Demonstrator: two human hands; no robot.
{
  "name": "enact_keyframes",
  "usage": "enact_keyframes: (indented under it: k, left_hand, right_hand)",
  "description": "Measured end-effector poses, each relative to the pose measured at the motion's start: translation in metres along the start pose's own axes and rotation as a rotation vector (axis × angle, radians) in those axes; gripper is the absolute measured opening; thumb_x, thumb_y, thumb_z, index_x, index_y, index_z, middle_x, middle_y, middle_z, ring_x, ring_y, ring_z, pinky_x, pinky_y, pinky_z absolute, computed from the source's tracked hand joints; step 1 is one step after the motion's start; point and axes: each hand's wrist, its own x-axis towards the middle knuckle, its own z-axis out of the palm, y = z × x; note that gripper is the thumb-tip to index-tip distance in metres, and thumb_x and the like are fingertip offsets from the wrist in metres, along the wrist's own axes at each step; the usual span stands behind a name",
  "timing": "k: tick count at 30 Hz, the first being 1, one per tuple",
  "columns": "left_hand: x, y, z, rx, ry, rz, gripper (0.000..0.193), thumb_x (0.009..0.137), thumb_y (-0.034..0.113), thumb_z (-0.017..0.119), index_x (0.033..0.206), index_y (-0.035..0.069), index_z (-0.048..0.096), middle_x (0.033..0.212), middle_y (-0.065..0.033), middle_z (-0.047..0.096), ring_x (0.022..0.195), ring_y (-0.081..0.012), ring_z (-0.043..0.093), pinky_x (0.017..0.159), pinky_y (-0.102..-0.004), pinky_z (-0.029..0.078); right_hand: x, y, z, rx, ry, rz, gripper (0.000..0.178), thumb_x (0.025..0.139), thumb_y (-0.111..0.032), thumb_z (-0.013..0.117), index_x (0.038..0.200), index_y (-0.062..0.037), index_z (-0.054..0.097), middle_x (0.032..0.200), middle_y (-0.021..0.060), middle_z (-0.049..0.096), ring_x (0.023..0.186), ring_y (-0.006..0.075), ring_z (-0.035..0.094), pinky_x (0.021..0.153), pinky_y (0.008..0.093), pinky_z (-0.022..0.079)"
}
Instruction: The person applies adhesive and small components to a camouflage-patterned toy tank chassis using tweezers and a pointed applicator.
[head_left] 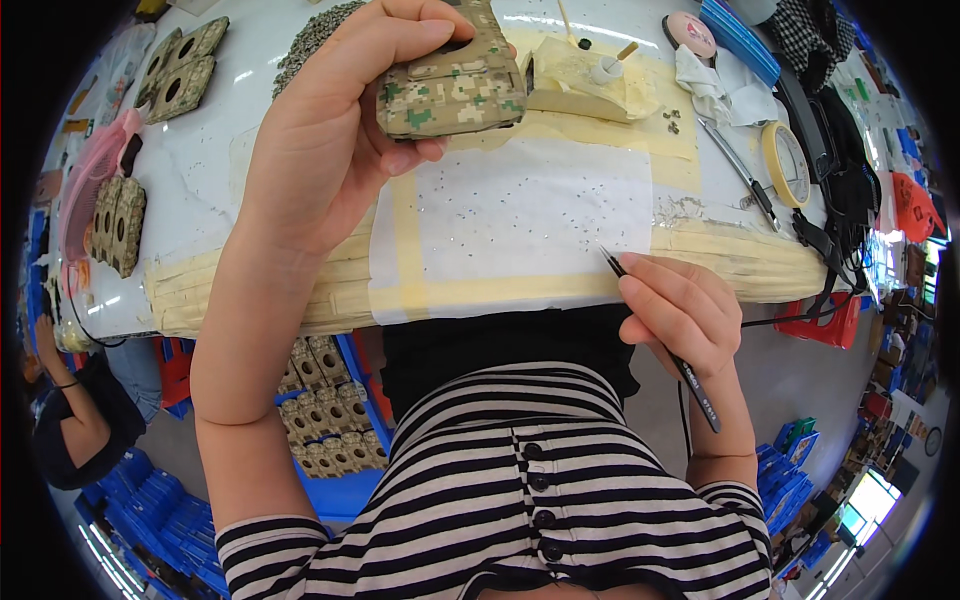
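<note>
My left hand is raised over the far part of the table, its fingers wrapped round a camouflage-patterned case in green, tan and brown. A thumb or finger lies over the case's upper part, which is cut off by the picture's top edge. My right hand pinches a pair of black tweezers near the table's front edge. The tweezers' fine tips point at a white sheet strewn with many tiny dark and shiny bits. Whether the tips hold one of these bits is too small to tell.
More camouflage cases with round holes lie at the left beside a pink mesh thing. A yellowish block with a small white cup stands beyond the sheet. At right are a knife-like tool and a tape roll. A crate holds cases below.
</note>
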Motion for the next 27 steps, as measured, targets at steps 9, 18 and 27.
enact_keyframes:
  k: [9,18,27]
  left_hand:
    - [0.0008,-0.0004,-0.0032,0.021,-0.016,-0.003,0.012,0.091,0.012,0.043,0.097,0.002,0.047,0.105,-0.0281,0.057,0.052,-0.0109,0.059,0.035,-0.0174,0.043]
    - [0.0004,-0.0014,-0.0007,0.017,0.008,0.01,0.012,0.091,0.011,0.043,0.098,0.002,0.047,0.105,-0.0283,0.058,0.055,-0.0117,0.061,0.036,-0.0176,0.045]
    - [0.0003,-0.0011,0.0002,0.012,0.012,0.011,0.013,0.091,0.012,0.043,0.097,0.002,0.047,0.105,-0.028,0.058,0.054,-0.0114,0.061,0.037,-0.0172,0.046]
  right_hand:
    - [0.0004,0.0024,0.0032,-0.085,-0.005,-0.077,0.027,0.077,-0.025,0.07,0.084,-0.0007,0.063,0.083,0.0131,0.066,0.069,0.0217,0.065,0.054,0.0265,0.053]
    - [0.0009,0.0023,0.0032,-0.101,-0.015,-0.086,0.026,0.078,-0.024,0.07,0.085,-0.0009,0.063,0.083,0.013,0.066,0.069,0.0216,0.065,0.054,0.0268,0.053]
    - [0.0018,0.0024,0.0033,-0.102,-0.019,-0.093,0.026,0.077,-0.025,0.07,0.085,-0.0011,0.063,0.083,0.013,0.066,0.069,0.0215,0.065,0.053,0.0265,0.053]
